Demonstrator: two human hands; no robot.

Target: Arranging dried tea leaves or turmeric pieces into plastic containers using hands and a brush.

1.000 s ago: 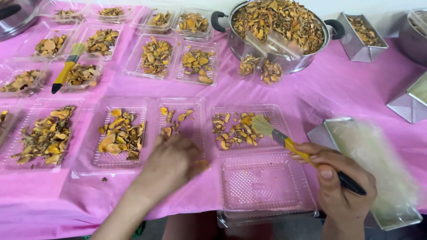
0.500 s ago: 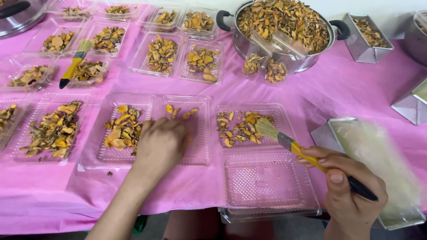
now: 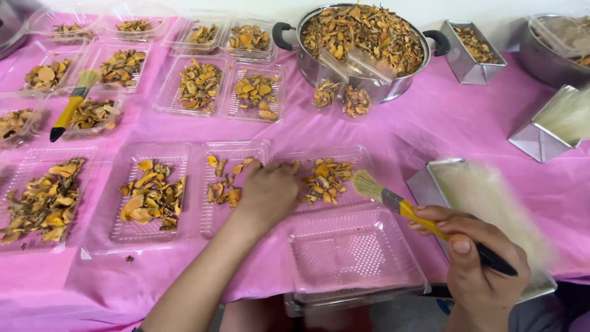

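Observation:
My left hand (image 3: 269,193) lies palm down across the rims of two clear plastic trays, its fingers curled among dried yellow-orange root slices (image 3: 326,179); what the fingers hold is hidden. The middle tray (image 3: 236,147) holds a few slices and the tray to its right (image 3: 347,152) holds more. My right hand (image 3: 482,270) grips a yellow-handled brush (image 3: 402,208) with a black end. Its bristles point left, over the near corner of the right tray. An empty clear tray (image 3: 356,261) sits stacked at the table's front edge, between my hands.
Several filled clear trays cover the pink tablecloth (image 3: 430,123). A second brush (image 3: 70,110) rests on a tray at the left. A steel pot (image 3: 362,37) full of slices stands at the back. Metal tins (image 3: 473,46) and a tray of pale fibres (image 3: 485,197) are on the right.
My left hand has moved right, from over the middle tray to the rim it shares with the right tray. The right hand keeps hold of the brush in about the same place.

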